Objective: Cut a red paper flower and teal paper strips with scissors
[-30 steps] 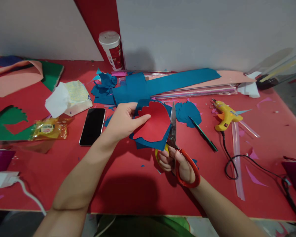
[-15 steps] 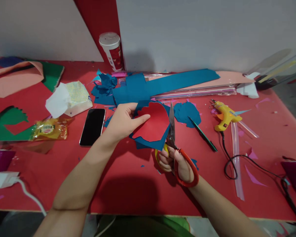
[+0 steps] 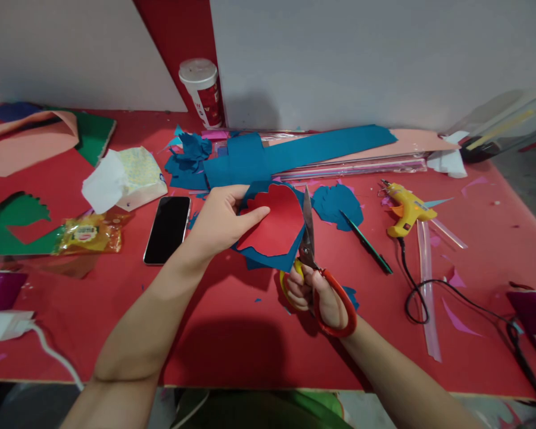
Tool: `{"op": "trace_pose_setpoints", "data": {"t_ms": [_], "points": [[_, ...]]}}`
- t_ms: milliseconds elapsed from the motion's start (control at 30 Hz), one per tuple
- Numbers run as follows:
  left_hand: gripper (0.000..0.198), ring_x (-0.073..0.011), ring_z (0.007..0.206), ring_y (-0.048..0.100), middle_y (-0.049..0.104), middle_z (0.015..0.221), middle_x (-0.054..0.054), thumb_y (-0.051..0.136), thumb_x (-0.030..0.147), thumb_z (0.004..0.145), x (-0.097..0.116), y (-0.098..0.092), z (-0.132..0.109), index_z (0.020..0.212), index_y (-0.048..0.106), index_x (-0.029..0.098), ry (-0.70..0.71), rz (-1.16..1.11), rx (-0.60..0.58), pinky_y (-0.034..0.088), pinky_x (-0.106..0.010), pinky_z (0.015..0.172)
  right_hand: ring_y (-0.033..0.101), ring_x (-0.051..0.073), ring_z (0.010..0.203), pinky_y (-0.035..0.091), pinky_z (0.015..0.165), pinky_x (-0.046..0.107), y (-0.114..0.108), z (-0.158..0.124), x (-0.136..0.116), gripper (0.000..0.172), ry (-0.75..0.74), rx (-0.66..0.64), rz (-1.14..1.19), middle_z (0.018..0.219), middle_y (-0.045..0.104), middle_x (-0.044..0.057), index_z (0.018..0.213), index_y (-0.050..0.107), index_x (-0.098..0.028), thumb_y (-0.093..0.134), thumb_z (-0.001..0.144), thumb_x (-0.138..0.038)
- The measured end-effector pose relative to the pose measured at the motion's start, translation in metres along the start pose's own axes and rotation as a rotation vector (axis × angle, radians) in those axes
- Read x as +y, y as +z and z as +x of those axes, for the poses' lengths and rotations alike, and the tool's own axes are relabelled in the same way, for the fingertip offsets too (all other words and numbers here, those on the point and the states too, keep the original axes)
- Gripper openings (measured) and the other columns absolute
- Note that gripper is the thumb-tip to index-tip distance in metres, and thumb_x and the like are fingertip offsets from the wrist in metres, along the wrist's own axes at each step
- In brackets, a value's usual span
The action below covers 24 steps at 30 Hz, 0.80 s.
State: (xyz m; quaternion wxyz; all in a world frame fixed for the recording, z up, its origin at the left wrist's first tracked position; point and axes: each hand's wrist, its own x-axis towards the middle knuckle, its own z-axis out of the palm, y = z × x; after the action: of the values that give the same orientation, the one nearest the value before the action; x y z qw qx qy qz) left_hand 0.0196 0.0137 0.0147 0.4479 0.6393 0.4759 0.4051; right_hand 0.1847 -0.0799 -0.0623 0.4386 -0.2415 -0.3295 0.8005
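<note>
My left hand (image 3: 223,219) pinches a red scalloped paper shape (image 3: 277,223) laid over a blue sheet (image 3: 268,260), holding both above the red table (image 3: 232,339). My right hand (image 3: 315,292) grips red and yellow handled scissors (image 3: 315,262), with fingers through the loops. The blades point upward along the right edge of the paper stack and look nearly closed. A blue cut-out (image 3: 337,205) lies just right of the blades.
A black phone (image 3: 167,229) lies left of my left hand. A yellow glue gun (image 3: 404,208) with a black cord, glue sticks, a dark pen (image 3: 366,243), blue strips (image 3: 295,152), a paper cup (image 3: 203,89), tissues and a snack packet (image 3: 87,233) are scattered around.
The scissors and paper have shifted slightly left, and the blades have closed a little along the paper's right edge. My left hand keeps its hold.
</note>
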Motion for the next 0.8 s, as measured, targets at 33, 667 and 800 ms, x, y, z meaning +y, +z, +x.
{"op": "trace_pose_setpoints", "data": {"t_ms": [33,667,800], "points": [[0.014,-0.0173,0.073,0.061,0.068,0.078,-0.004,0.061,0.022,0.069,0.0006,-0.0002,-0.0002,0.079,0.066,0.013,0.0,0.006,0.005,0.048,-0.026,0.061,0.013,0.004,0.038,0.014,0.035,0.018,0.0002,0.0,-0.0002,0.04,0.001,0.003,-0.007,0.053,0.022,-0.009,0.066,0.033,-0.02,0.045,0.079,-0.056],[0.019,-0.0167,0.075,0.06,0.068,0.082,-0.003,0.059,0.019,0.069,0.0075,-0.0061,-0.0011,0.086,0.066,0.015,0.066,0.127,0.012,0.048,-0.026,0.064,0.014,0.004,0.038,0.016,0.035,0.018,0.002,0.0011,-0.0026,0.038,-0.008,-0.01,-0.042,0.053,0.023,-0.009,0.065,0.034,-0.02,0.045,0.081,-0.053],[0.02,-0.0166,0.075,0.06,0.068,0.082,-0.003,0.06,0.018,0.068,0.0079,-0.0072,-0.0007,0.086,0.066,0.015,0.054,0.115,0.002,0.049,-0.026,0.063,0.014,0.004,0.038,0.016,0.035,0.018,0.0024,0.0011,-0.0023,0.039,-0.016,-0.02,-0.045,0.053,0.022,-0.009,0.064,0.033,-0.02,0.045,0.081,-0.053]]}}
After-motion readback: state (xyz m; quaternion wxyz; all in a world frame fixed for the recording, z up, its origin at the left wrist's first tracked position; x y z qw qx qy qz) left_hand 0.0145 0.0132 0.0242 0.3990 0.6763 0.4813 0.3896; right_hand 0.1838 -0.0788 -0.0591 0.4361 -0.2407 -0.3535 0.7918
